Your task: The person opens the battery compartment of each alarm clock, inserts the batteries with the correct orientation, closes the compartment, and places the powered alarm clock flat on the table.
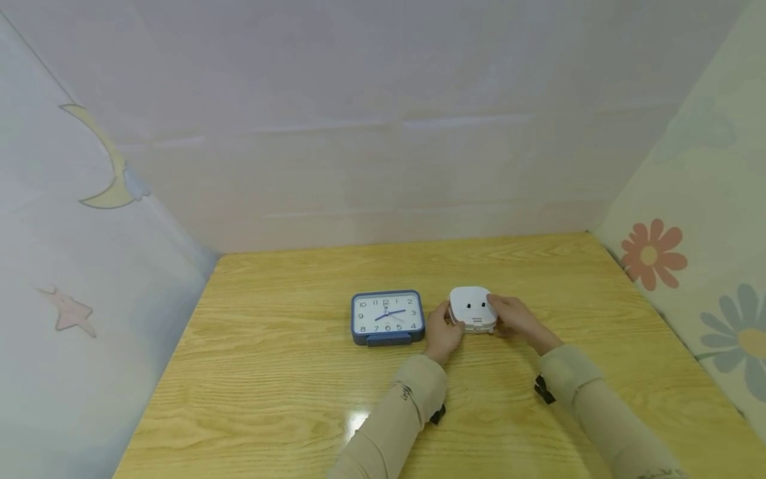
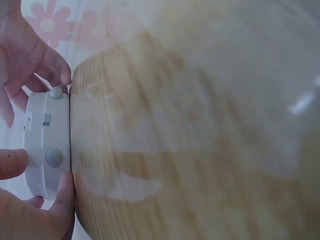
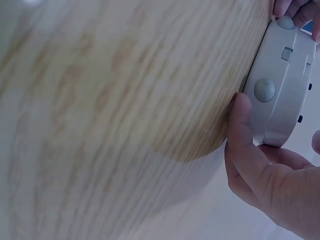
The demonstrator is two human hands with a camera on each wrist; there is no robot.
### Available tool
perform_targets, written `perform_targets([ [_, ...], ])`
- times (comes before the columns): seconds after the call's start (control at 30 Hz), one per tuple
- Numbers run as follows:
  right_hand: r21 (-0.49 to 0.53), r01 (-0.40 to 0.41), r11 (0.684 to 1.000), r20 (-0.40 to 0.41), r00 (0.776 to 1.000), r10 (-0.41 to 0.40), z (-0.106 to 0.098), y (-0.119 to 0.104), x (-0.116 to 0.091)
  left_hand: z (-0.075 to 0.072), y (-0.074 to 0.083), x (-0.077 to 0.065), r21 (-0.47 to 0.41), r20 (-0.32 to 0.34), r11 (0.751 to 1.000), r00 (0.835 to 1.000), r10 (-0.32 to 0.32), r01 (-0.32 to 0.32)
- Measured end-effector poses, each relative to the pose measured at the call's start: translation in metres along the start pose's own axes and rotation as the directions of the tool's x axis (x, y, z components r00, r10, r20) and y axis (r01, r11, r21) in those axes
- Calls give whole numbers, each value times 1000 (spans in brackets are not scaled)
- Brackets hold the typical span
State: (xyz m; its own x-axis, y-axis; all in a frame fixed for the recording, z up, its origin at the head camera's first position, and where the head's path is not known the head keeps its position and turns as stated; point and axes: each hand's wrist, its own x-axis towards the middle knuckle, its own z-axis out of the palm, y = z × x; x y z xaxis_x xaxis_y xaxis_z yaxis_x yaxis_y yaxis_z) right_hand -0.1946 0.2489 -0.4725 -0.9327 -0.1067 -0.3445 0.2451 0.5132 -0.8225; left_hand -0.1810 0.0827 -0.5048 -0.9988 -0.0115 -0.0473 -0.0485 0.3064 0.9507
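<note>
A white rounded-square case (image 1: 470, 306) with two black dots on top lies on the wooden table. Two grey round knobs and a small grey tab show on its side in the left wrist view. My left hand (image 1: 443, 334) holds its left side, thumb at the top edge and fingers (image 2: 62, 197) low along the side. At the opposite side my right hand (image 1: 516, 317) curls its fingers (image 3: 242, 120) round the case, with the thumb near the top edge. A blue alarm clock (image 1: 387, 317) with a white dial stands just left of my left hand.
The wooden table (image 1: 269, 386) ends at a pale wall covering (image 1: 389, 186) at the back. Printed sheets stand on both sides, with a moon (image 1: 114, 176) on the left and a red flower (image 1: 652, 255) on the right.
</note>
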Motion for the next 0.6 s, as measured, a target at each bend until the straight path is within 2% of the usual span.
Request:
perform_targets([
  [0.2, 32, -17, 999, -43, 999, 18, 3, -1, 0, 1, 1, 1, 34, 1, 999, 1000, 8, -8],
  [0.6, 56, -28, 998, -131, 991, 35, 3, -5, -3, 5, -4, 2, -27, 16, 999, 1000, 27, -27],
])
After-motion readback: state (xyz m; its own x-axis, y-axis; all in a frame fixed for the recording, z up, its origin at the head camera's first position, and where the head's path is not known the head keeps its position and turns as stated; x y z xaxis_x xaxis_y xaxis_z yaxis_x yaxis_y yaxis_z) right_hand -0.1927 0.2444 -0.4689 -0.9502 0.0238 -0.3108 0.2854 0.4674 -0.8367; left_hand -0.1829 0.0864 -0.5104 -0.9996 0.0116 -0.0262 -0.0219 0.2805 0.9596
